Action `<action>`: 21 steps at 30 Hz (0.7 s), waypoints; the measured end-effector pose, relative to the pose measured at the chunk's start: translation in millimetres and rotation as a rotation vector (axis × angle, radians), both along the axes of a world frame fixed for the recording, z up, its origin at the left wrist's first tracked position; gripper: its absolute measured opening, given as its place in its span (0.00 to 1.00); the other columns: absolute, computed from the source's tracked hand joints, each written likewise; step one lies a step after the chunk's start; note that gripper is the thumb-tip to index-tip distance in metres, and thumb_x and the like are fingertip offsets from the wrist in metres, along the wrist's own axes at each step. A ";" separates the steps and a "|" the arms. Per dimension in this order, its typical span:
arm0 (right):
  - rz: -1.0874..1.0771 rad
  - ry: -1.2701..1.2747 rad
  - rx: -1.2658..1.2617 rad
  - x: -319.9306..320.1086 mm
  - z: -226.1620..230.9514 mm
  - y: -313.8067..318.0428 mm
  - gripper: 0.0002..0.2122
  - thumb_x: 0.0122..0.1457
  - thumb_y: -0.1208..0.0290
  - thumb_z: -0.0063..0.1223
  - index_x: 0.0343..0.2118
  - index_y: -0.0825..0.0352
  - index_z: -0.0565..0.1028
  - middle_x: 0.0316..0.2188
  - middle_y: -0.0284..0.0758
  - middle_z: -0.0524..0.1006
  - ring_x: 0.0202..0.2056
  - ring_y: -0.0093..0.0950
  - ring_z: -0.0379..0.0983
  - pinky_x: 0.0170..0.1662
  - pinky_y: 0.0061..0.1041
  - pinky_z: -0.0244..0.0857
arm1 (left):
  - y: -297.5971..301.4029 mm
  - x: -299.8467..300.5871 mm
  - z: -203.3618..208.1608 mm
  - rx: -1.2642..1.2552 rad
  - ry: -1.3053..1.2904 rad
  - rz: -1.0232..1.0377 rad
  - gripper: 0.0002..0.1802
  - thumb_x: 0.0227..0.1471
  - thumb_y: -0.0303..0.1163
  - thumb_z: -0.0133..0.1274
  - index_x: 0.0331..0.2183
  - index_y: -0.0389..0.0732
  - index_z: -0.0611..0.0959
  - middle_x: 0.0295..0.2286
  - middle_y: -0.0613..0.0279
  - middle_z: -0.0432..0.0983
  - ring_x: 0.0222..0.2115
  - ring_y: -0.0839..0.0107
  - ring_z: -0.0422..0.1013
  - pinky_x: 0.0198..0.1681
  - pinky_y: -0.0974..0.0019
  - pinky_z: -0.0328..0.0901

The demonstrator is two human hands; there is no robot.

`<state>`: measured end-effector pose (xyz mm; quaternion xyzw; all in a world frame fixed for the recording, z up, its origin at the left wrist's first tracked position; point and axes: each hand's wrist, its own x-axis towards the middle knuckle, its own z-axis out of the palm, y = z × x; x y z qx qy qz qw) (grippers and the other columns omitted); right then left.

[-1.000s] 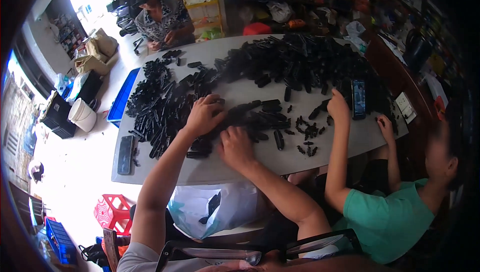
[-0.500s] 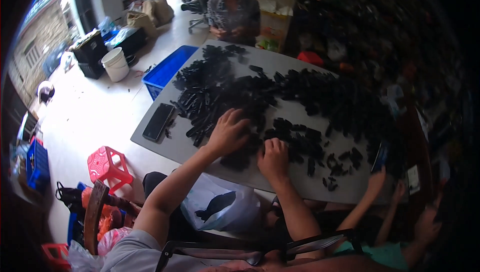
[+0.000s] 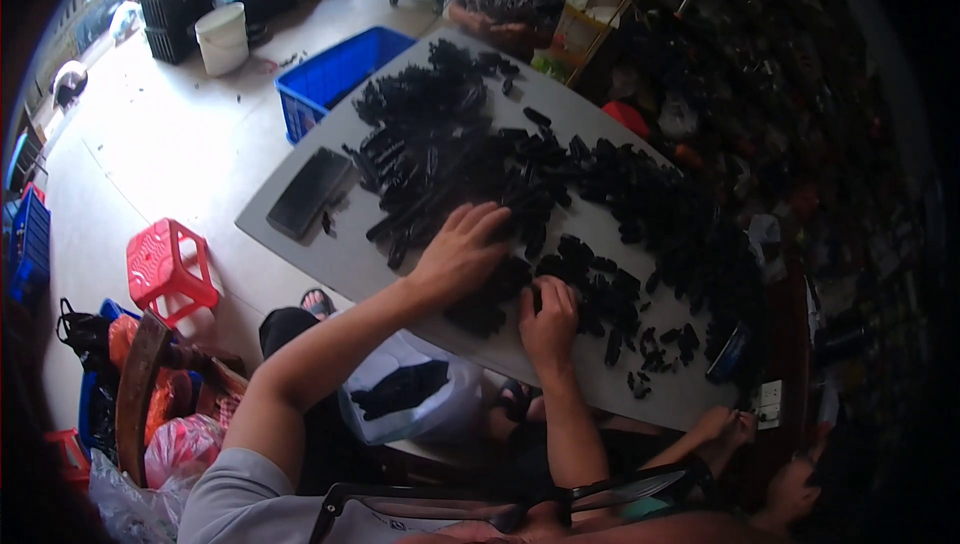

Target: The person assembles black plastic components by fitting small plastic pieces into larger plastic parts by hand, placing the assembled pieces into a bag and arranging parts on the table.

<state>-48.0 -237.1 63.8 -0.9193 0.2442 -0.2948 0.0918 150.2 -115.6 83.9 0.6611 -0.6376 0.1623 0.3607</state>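
Note:
Many small, long black plastic pieces (image 3: 430,169) lie heaped across a grey-white table (image 3: 470,349). My left hand (image 3: 462,252) rests over the near side of the heap, its fingers stretched out across the pieces. To its right, my right hand (image 3: 550,326) is closed, fingers curled and thumb turned inward beside a small cluster of dark pieces (image 3: 480,312). Whatever lies between those fingers is hidden. An open white plastic bag (image 3: 455,399) with black pieces inside sits below the table's near edge, under my forearms.
A dark phone (image 3: 308,194) lies at the table's left. Beyond that edge stand a blue crate (image 3: 300,94) and a red stool (image 3: 165,264). A person (image 3: 505,4) is at the far end; another person's hands (image 3: 730,426) are at the right, near a second phone (image 3: 728,352).
The view has shifted, moving the scene within the picture. My hands stay over the same part of the heap. The person at right has let go of the phone and drawn both hands together.

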 end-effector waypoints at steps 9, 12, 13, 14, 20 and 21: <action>0.031 -0.240 -0.015 4.6 19.4 6.1 0.09 0.59 0.82 0.60 0.43 0.71 0.80 0.47 0.43 0.81 0.52 0.43 0.76 0.56 0.39 0.72 | -2.2 4.2 -4.3 0.030 0.018 -0.008 0.12 0.53 0.29 0.60 0.42 0.42 0.86 0.55 0.51 0.74 0.62 0.52 0.67 0.67 0.45 0.60; 0.023 -0.273 -0.026 0.0 22.8 6.8 0.10 0.58 0.84 0.60 0.43 0.71 0.80 0.46 0.42 0.81 0.50 0.41 0.78 0.54 0.37 0.75 | -2.4 -0.6 -5.9 0.025 0.087 0.009 0.17 0.52 0.27 0.60 0.46 0.41 0.84 0.55 0.50 0.74 0.60 0.51 0.68 0.65 0.48 0.62; 0.046 -0.293 -0.027 -2.5 23.2 5.8 0.10 0.58 0.84 0.60 0.43 0.71 0.80 0.45 0.41 0.82 0.49 0.41 0.80 0.52 0.36 0.76 | -1.6 -0.9 -6.9 0.032 0.093 0.010 0.19 0.52 0.26 0.60 0.48 0.41 0.83 0.55 0.50 0.74 0.58 0.50 0.70 0.64 0.50 0.63; 0.068 -0.314 -0.029 -4.4 23.5 5.3 0.10 0.59 0.85 0.61 0.44 0.71 0.80 0.45 0.41 0.82 0.47 0.41 0.81 0.49 0.35 0.78 | -0.8 -0.9 -7.7 0.039 0.098 0.011 0.21 0.52 0.25 0.60 0.50 0.41 0.82 0.55 0.50 0.74 0.56 0.50 0.72 0.63 0.52 0.64; 0.051 -0.294 0.064 1.8 16.0 17.8 0.12 0.59 0.85 0.61 0.45 0.70 0.81 0.47 0.41 0.84 0.45 0.37 0.84 0.49 0.33 0.79 | 4.5 14.2 -2.3 0.071 0.134 0.041 0.20 0.52 0.24 0.58 0.49 0.40 0.82 0.48 0.54 0.79 0.47 0.57 0.76 0.55 0.56 0.67; 0.045 -0.278 0.051 2.6 13.9 15.9 0.12 0.59 0.84 0.61 0.45 0.70 0.80 0.48 0.42 0.84 0.46 0.38 0.83 0.50 0.34 0.78 | 3.5 14.6 -0.5 0.060 0.096 0.063 0.19 0.52 0.23 0.59 0.48 0.41 0.83 0.45 0.56 0.81 0.47 0.59 0.76 0.53 0.57 0.67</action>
